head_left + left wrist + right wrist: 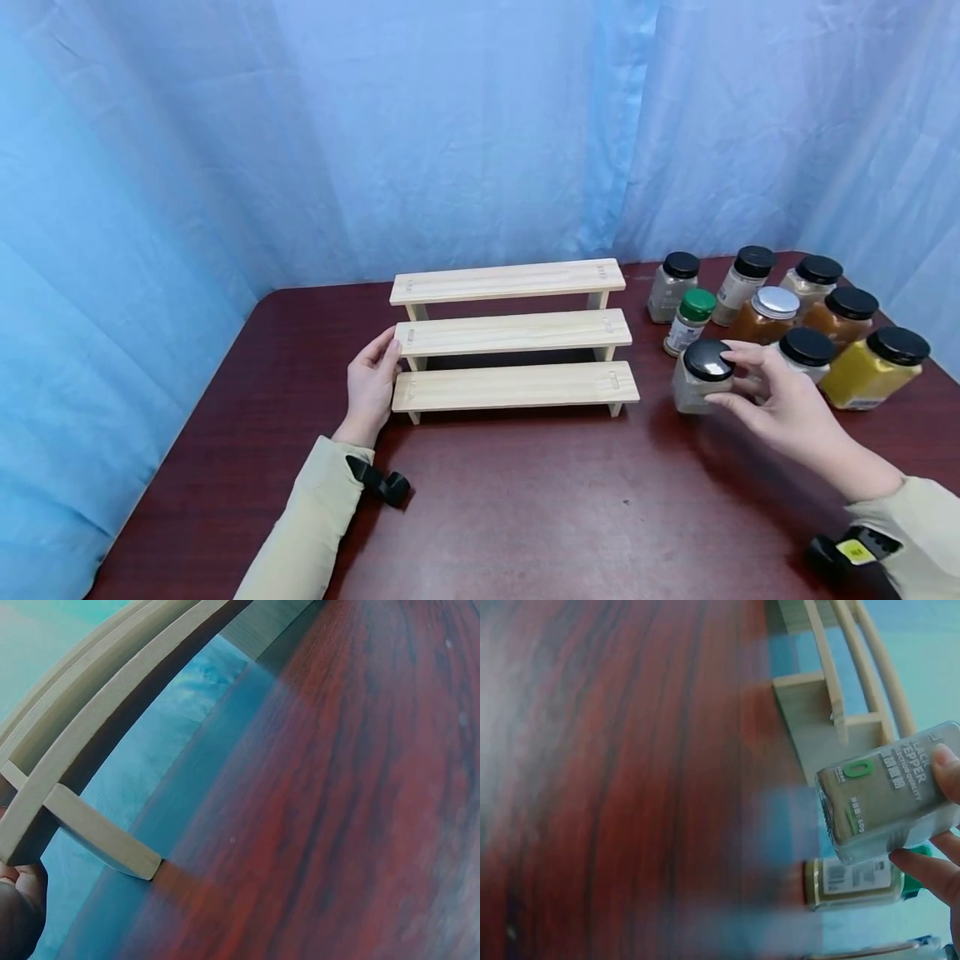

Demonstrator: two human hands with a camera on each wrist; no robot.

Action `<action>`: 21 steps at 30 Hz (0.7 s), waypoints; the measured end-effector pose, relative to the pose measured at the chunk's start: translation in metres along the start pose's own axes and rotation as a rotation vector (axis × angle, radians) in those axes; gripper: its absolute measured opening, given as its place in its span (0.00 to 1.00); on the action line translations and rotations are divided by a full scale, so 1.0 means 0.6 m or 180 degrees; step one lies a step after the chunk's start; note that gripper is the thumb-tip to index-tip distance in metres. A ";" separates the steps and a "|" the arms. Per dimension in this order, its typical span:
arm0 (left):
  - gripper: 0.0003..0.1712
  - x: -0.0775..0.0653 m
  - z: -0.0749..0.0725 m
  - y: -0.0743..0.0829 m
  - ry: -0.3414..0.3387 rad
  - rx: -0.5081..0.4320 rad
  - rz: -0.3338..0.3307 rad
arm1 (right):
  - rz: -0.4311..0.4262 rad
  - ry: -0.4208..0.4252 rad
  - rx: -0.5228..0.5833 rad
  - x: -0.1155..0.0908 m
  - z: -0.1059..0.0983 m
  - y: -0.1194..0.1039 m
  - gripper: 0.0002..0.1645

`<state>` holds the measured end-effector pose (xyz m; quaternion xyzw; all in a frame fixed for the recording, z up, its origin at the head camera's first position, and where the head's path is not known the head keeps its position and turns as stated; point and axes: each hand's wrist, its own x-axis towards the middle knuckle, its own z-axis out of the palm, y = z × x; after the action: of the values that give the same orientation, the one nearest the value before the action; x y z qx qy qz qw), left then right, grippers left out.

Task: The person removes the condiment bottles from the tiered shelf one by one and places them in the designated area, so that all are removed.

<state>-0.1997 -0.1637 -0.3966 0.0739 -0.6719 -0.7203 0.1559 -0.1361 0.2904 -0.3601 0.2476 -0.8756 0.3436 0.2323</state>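
Observation:
A three-tier wooden display rack point(513, 333) stands on the table, its steps rising toward the back. At its left end, my left hand point(372, 379) grips the middle tier with thumb and fingers. In the left wrist view, part of that hand point(22, 911) shows beside the end of a board. My right hand point(780, 400) holds a clear black pepper jar point(693, 392) with a black lid, right of the rack. The right wrist view shows the printed side of the pepper jar point(881, 791), tilted in that view, with fingertips against its sides.
Several spice jars cluster at the right: a green-lidded bottle point(686, 323), a silver-lidded jar point(767, 317), a yellow-filled jar point(870, 375) and others with black lids. A blue curtain point(465, 142) hangs behind the dark red table point(525, 500).

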 end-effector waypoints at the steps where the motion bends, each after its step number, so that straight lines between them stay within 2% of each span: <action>1: 0.20 0.000 -0.001 0.000 0.0002 -0.0005 0.0002 | 0.0031 -0.0015 -0.0011 0.000 0.000 0.004 0.39; 6: 0.21 0.001 -0.002 -0.002 -0.0018 -0.0014 0.0005 | 0.0210 -0.0106 -0.0011 -0.003 -0.001 0.018 0.36; 13: 0.20 -0.001 -0.004 -0.002 -0.0013 -0.0029 0.0022 | 0.0268 -0.0185 0.0026 -0.003 0.001 0.029 0.35; 21: 0.21 0.001 -0.002 -0.002 -0.0022 -0.0003 0.0025 | 0.0561 -0.0377 0.0113 -0.002 -0.001 0.032 0.34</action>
<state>-0.1998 -0.1652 -0.3979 0.0687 -0.6723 -0.7203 0.1565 -0.1467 0.3035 -0.3697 0.1936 -0.8999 0.3630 0.1446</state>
